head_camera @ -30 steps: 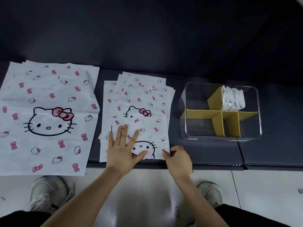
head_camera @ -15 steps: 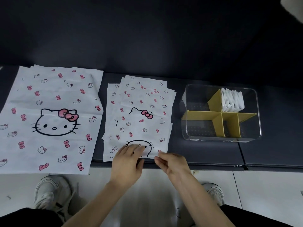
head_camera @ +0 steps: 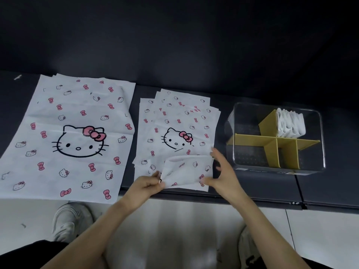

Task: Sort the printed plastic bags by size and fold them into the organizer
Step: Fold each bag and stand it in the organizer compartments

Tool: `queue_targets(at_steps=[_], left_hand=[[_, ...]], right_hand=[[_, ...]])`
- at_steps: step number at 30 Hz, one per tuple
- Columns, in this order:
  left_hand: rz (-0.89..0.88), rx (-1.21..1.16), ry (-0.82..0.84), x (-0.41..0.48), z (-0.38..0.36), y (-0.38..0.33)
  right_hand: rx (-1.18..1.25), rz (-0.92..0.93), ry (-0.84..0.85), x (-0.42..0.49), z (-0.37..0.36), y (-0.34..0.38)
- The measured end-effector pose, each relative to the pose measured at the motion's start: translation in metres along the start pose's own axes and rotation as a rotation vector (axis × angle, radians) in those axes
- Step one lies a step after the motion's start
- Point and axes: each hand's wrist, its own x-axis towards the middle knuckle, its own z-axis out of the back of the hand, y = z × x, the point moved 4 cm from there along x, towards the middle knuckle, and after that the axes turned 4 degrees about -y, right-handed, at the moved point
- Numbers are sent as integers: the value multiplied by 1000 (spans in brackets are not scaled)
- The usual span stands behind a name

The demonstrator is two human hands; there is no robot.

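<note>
At the left of the worktop [head_camera: 262, 189] lay the stack of large bags [head_camera: 77, 117], with no hand on it. Just beside it sat the pile of small bags [head_camera: 180, 121], whose top bag [head_camera: 186, 169] had its near edge lifted and curling over. The left hand [head_camera: 147, 184] pinched that bag's near-left corner. The right hand [head_camera: 221, 171] sat at its right edge, thumb against the plastic and fingers loosely spread, too blurred to tell whether it gripped.

To fold cleanly, both corners probably needed to travel together to the far edge, then be pressed flat so the slick pile beneath did not slide.

Further right, the organizer [head_camera: 275, 164] held folded bags [head_camera: 290, 123] in its far right compartment.

Half a second before, both hands had been low at the near edge, with the bag lying flat.
</note>
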Motion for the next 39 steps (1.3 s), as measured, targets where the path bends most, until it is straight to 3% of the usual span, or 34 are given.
queue_targets(at_steps=[2, 5, 9, 15, 18, 21, 24, 28, 39], left_hand=[[37, -34, 52, 2, 5, -6], [25, -9, 128, 2, 10, -11], [1, 14, 89, 2, 14, -7], [-92, -63, -160, -2, 4, -3], [-111, -29, -406, 0, 1, -2], [-141, 141, -698, -1, -1, -6], [-109, 276, -824, 0, 0, -3], [-201, 387, -899, 5, 1, 1], [-456, 893, -889, 9, 3, 4]], right_hand=[[-6, 10, 10, 10, -3, -2], [185, -93, 52, 17, -11, 2], [185, -104, 121, 26, -22, 5], [-23, -90, 90, 44, -43, -4], [-119, -89, 69, 48, -49, -11], [-185, -78, 52, 51, -53, -12], [-140, -99, 35, 53, -53, -11], [64, -230, 37, 53, -47, -15], [-18, -266, -30, 56, -49, -25]])
